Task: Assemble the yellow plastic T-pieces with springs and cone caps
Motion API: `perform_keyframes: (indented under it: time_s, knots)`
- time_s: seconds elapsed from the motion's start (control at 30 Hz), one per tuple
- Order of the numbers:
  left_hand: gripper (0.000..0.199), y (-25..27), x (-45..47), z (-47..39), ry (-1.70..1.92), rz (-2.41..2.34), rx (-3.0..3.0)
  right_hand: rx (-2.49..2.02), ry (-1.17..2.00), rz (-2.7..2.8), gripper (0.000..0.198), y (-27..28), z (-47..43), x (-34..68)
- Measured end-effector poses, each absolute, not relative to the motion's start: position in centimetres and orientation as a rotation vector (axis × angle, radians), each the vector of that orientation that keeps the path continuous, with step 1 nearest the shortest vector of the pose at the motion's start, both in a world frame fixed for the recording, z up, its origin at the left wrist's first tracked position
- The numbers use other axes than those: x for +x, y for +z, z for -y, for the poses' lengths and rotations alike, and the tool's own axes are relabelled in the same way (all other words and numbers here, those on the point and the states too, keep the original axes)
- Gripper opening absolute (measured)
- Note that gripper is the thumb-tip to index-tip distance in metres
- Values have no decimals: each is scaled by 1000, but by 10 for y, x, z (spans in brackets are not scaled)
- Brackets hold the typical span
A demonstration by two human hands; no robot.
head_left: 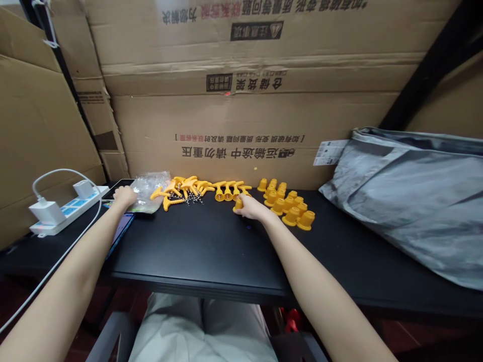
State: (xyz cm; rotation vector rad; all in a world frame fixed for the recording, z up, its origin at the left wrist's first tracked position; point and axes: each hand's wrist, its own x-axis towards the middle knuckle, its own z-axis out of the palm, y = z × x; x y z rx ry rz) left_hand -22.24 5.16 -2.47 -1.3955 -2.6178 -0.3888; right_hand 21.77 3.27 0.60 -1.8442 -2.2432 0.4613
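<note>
My right hand (249, 207) has its fingers closed round a yellow bell-shaped cup (238, 204), just above or on the black table. Behind it stands a short row of yellow T-handled corkscrews in cups (228, 191). To the right of this hand, several loose yellow cups (288, 203) stand wide end down. Left of the row is a pile of yellow corkscrews (188, 187), their metal spirals tangled. My left hand (126, 195) rests at the left edge of a clear plastic bag (151, 188); its fingertips are hidden, so its grip is unclear.
A white power strip (71, 211) with plugged-in chargers and a white cable (81, 239) lie at the left. A phone-like device (121, 229) is under my left forearm. A grey fabric bag (411, 201) covers the right side. Cardboard (245, 115) stands along the table's (196, 251) back.
</note>
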Motion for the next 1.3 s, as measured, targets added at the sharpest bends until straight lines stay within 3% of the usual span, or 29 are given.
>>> perform_keyframes:
  time_s: [0.33, 0.6, 1.03, 1.3]
  knots:
    - [65, -18, -221, -55, -211, 2581, -1564, -1825, 486, 2227, 38, 1, -37, 220]
    - [75, -14, -224, -54, -264, 2647, -1573, -1811, 441, 2250, 36, 4, -36, 220]
    - [77, -17, -219, -54, -310, 2692, -1491, -1828, 440, 2244, 35, 2, -37, 220]
    - [67, -14, -215, -52, -226, 2603, -1465, -1836, 435, 2243, 36, 2, -37, 220]
